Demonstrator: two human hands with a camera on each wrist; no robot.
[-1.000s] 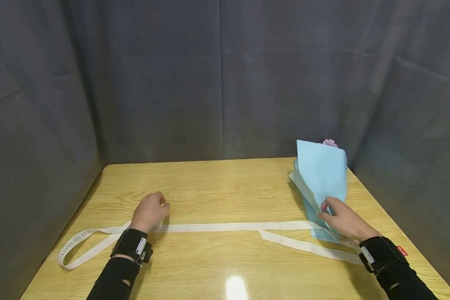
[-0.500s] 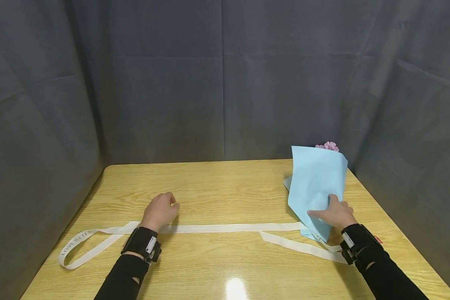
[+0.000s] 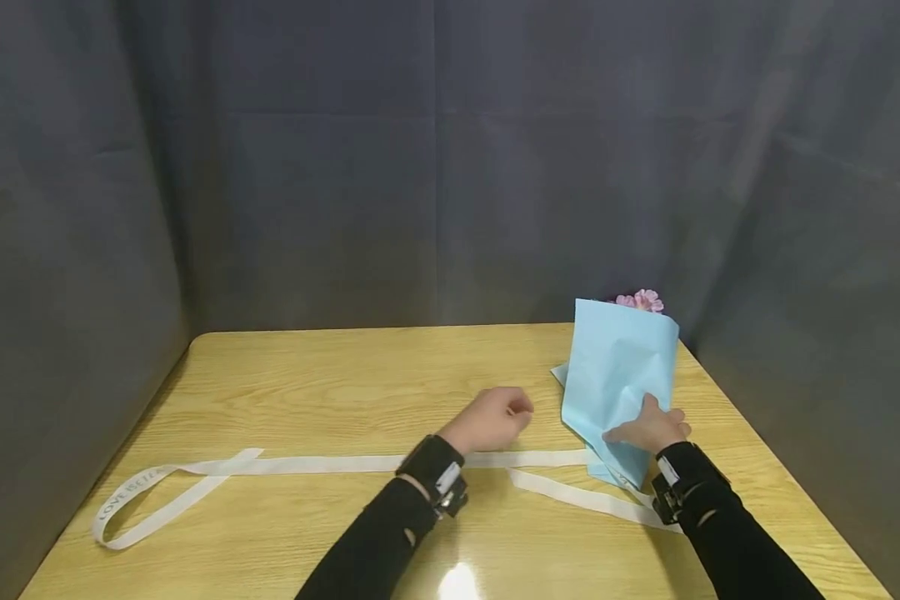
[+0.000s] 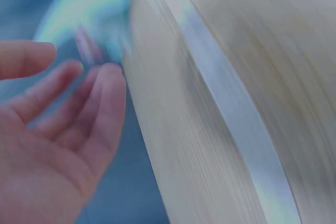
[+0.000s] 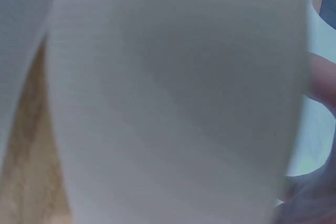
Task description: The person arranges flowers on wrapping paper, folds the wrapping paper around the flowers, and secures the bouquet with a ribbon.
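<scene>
At the right of the table lies a bouquet wrapped in light blue paper [image 3: 607, 358], pink flowers [image 3: 640, 300] showing at its far end. My right hand [image 3: 648, 431] presses on the lower wrap, thumb and index finger spread over the paper. In the right wrist view, a pale blurred surface [image 5: 173, 103] covers most of the hand. My left hand [image 3: 491, 417] hangs left of the bouquet, just above a long white printed ribbon [image 3: 322, 464]; its loosely bent fingers hold nothing. Part of the ribbon passes under the bouquet's lower end, where the wrap hides it.
The ribbon makes a loop [image 3: 112, 508] at the table's left, and one tail [image 3: 570, 493] slants toward my right wrist. Grey curtains [image 3: 345, 167] stand behind and along both sides of the wooden table [image 3: 330, 383].
My left hand has swung right along the ribbon toward the bouquet. My right hand has gone from the paper's edge to lying on the wrap, with the flap folded over.
</scene>
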